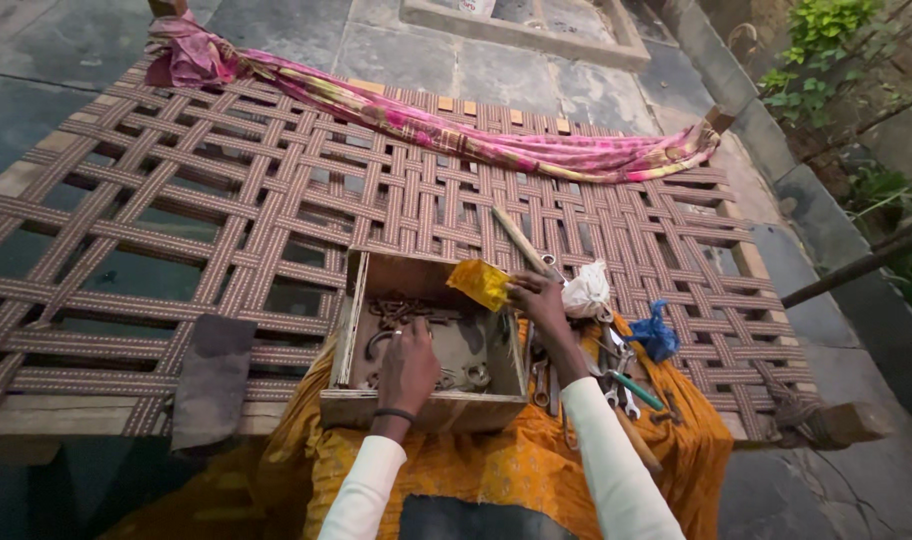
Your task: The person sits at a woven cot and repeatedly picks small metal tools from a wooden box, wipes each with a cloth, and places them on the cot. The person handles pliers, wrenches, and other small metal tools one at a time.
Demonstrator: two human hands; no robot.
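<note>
Two hands at an open wooden box of rusty metal parts, on a woven cot.

The wooden box (426, 405) stands directly in front of the person, its long side across the view. Inside lie dark, rusty iron pieces (401, 312), curved and chain-like. The left hand (408, 368) is down in the box, its fingers bent over the metal; whether it grips a piece I cannot tell. The right hand (538, 300) is at the far right corner and pinches a crumpled yellow bag (481, 282). Just to the right are spanners (624, 395) on orange cloth (516, 465), a white bag (586, 292), a blue bag (656, 335), and a wooden stick (519, 238). The cot's webbing (226, 190) is brown, and a pink cloth (456, 135) lies along the far edge.
</note>
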